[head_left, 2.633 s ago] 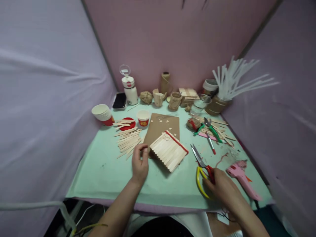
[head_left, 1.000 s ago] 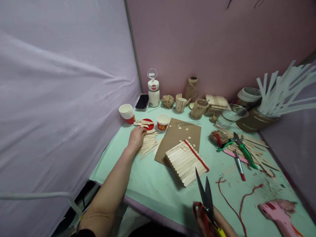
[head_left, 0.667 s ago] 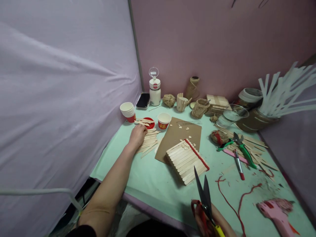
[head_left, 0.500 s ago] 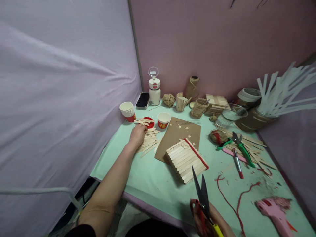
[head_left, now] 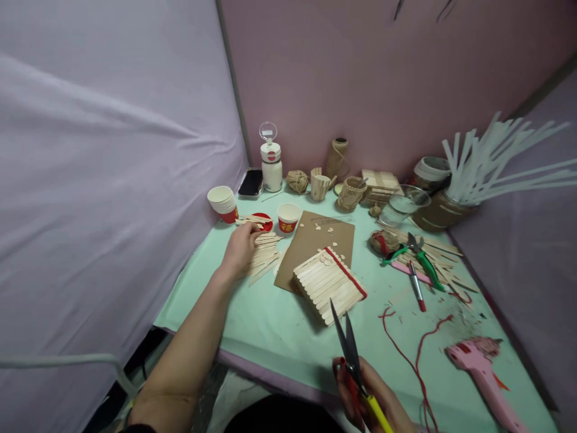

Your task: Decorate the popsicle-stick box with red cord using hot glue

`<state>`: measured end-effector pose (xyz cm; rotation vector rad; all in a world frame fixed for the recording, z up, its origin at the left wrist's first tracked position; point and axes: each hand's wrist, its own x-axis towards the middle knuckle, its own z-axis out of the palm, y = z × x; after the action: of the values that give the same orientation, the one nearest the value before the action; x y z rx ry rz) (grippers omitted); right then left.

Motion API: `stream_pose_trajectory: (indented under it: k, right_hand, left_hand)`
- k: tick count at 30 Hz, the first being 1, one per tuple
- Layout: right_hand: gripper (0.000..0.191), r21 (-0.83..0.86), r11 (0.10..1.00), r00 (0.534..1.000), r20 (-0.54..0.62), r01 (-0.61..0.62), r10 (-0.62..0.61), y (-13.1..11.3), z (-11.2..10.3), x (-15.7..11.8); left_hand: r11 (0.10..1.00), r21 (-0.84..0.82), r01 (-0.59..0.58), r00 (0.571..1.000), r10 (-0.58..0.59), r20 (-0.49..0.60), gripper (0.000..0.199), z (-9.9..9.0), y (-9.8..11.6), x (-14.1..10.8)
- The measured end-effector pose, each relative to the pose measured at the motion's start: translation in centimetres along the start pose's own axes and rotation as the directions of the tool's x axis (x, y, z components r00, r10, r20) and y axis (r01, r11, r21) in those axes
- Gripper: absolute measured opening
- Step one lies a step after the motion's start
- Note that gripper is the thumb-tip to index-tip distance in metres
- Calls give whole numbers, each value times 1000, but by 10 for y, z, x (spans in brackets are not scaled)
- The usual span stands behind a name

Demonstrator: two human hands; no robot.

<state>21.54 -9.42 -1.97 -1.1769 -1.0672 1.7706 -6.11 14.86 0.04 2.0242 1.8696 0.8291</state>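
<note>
My left hand [head_left: 240,249] is closed, its fingertips bent down between a fan of thin wooden craft sticks [head_left: 264,255] and a small red lid [head_left: 265,224] with stick pieces on it. What those fingers pinch, if anything, is hidden. In the foreground my right hand [head_left: 367,391] grips scissors [head_left: 350,352] with red and yellow handles, the dark blades apart and pointing away from me. Just beyond the blade tips lies a box-like piece made of craft sticks [head_left: 328,285], with red cord along one edge and small wooden chips on top. It partly overlaps a brown board [head_left: 288,264].
Paper cups [head_left: 223,203], a single cup [head_left: 288,218], a white bottle [head_left: 271,171] and twine balls [head_left: 297,180] stand behind. On the right are green-handled pruners [head_left: 426,264], a marker [head_left: 417,287], red cord [head_left: 417,367] and a pink glue gun [head_left: 480,373].
The camera view has turned a little to the right, so everything sits further left. Both hands keep almost the same places over the table, and the scissors stay spread.
</note>
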Motion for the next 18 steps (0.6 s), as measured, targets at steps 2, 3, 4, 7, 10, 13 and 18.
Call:
stream_pose_trajectory:
  k: [2, 3, 4, 7, 10, 13, 18]
  right_hand:
    - [74, -16, 999, 999, 7, 37, -37, 3, 4, 4]
    - [75, -22, 999, 999, 13, 43, -43, 4, 7, 7]
    - [76, -28, 999, 999, 19, 45, -44, 5, 9, 10]
    - [74, -59, 996, 997, 50, 67, -64, 4, 18, 16]
    - [67, -96, 991, 993, 70, 98, -91, -3, 25, 16]
    - [65, -139, 985, 994, 58, 100, -93, -13, 27, 11]
    - [63, -234, 970, 994, -81, 59, -80, -20, 16, -10]
  left_hand:
    - [967, -253, 40, 998, -53, -45, 10, -5, 16, -16]
    - [895, -438, 84, 994, -107, -28, 14, -7, 25, -26]
    - [790, -594, 152, 987, -152, 51, 21, -8, 34, -38]
    - [455, -778, 433, 901, -228, 368, 34, -12, 61, -74]
    - [238, -756, 610, 791, -245, 561, 36, -15, 82, -102]
    - [167, -723, 670, 740, -229, 633, 35, -15, 97, -116]
    - [226, -720, 657, 752, -121, 648, 33, -2, 125, -130]
